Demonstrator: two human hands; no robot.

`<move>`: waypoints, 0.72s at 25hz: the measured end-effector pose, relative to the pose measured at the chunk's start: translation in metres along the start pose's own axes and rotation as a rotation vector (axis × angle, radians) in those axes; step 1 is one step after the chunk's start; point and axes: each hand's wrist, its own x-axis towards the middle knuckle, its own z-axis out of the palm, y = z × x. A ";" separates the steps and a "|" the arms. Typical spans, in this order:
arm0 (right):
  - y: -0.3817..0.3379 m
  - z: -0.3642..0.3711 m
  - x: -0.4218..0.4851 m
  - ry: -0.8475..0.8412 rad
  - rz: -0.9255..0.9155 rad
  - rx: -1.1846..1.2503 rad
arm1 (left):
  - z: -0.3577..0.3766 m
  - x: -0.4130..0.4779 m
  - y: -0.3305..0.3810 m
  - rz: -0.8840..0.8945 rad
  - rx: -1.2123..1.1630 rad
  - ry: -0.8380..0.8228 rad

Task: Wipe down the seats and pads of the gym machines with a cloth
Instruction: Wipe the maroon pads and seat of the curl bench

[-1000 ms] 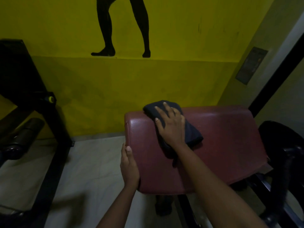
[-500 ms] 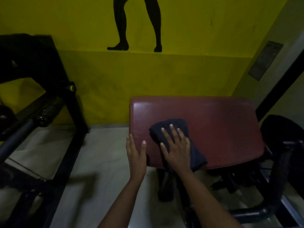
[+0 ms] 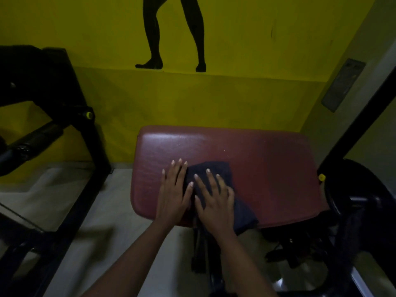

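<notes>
On 1 red pad (image 3: 267,168) | 1 dark cloth (image 3: 221,169) | 2 grips, fingers spread: right grip (image 3: 214,204) flat on cloth, left grip (image 3: 173,194) flat on pad

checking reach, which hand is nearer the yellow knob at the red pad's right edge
Right. The right hand lies flat on the dark cloth mid-pad, well left of the yellow knob; the left hand rests on the red pad farther left.

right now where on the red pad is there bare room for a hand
Bare: the red pad's far strip along the yellow wall, and its right half between the cloth and the black frame. Crowded: near-left, where left hand, right hand and cloth sit.
</notes>
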 end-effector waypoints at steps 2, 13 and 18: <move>0.054 -0.008 0.019 0.036 0.014 -0.054 | 0.011 0.011 0.000 0.029 0.164 -0.030; 0.042 0.000 0.120 0.017 -0.147 0.009 | 0.024 0.010 -0.003 0.057 0.393 -0.016; 0.119 -0.021 0.140 0.023 0.128 0.002 | 0.021 0.008 0.001 0.045 0.383 -0.035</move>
